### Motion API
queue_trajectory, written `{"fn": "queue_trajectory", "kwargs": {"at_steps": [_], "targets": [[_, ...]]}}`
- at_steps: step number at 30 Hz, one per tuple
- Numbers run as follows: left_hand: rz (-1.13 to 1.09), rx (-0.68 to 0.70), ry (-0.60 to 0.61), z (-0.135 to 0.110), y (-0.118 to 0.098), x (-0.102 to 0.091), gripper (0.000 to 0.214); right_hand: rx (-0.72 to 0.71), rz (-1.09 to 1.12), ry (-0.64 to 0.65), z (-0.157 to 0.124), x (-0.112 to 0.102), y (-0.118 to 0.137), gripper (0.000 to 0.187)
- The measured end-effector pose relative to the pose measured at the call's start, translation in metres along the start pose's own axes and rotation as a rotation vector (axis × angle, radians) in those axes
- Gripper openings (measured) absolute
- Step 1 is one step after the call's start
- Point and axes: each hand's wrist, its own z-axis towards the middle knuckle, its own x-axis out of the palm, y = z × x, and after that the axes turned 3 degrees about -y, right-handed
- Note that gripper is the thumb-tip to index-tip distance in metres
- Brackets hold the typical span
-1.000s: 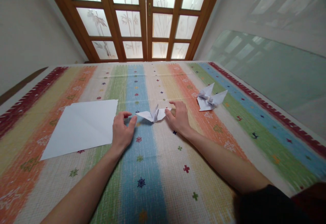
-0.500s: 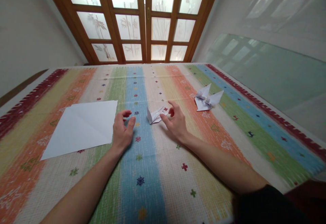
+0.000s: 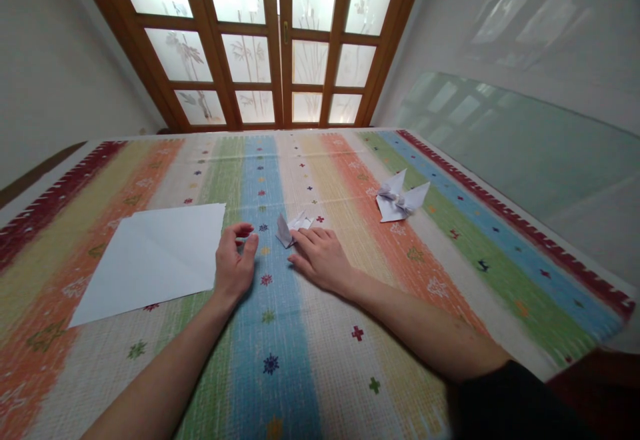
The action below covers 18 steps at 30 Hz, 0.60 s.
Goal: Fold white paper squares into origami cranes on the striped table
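A small folded white paper piece (image 3: 285,232), with a pointed flap standing up at its left, rests on the striped cloth in front of me. My right hand (image 3: 323,259) lies palm down at its near right side. Its fingers stretch over the paper and hide part of it, while the thumb is apart. To the left, my left hand (image 3: 236,261) rests on its side with fingers loosely curved and a gap to the thumb, holding nothing. Just beyond its wrist and knuckles are flat white paper sheets (image 3: 155,253), their edges slightly offset.
Farther right stands another folded white paper figure (image 3: 400,198) with two raised points. A striped, patterned tablecloth (image 3: 270,393) covers the table. Behind the table are wooden doors (image 3: 280,93) with frosted panes, and a glass panel (image 3: 500,133) runs along the right wall.
My right hand has turned from a raised, thumb-and-finger pose to palm down over the folded paper. My left hand has kept its pose. The whole view has shifted slightly.
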Motion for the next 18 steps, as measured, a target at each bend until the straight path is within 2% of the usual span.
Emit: {"fn": "queue_trajectory", "kwargs": {"at_steps": [5, 10, 13, 16, 18], "targets": [[0.026, 0.027, 0.013, 0.001, 0.001, 0.001, 0.035, -0.053, 0.039, 0.004, 0.002, 0.003, -0.003, 0.048], [0.051, 0.063, 0.018, 0.001, 0.002, 0.001, 0.036, -0.017, 0.142, 0.057, 0.008, 0.012, 0.006, 0.044], [0.054, 0.057, 0.025, 0.001, 0.001, 0.0, 0.036, -0.024, 0.128, 0.05, 0.013, 0.009, 0.003, 0.041], [0.058, 0.035, 0.034, 0.0, 0.001, -0.001, 0.035, 0.03, -0.063, -0.051, 0.021, -0.006, -0.023, 0.045], [0.056, 0.029, 0.036, 0.0, 0.001, -0.001, 0.035, 0.167, -0.245, -0.15, 0.026, -0.018, -0.053, 0.049]]}}
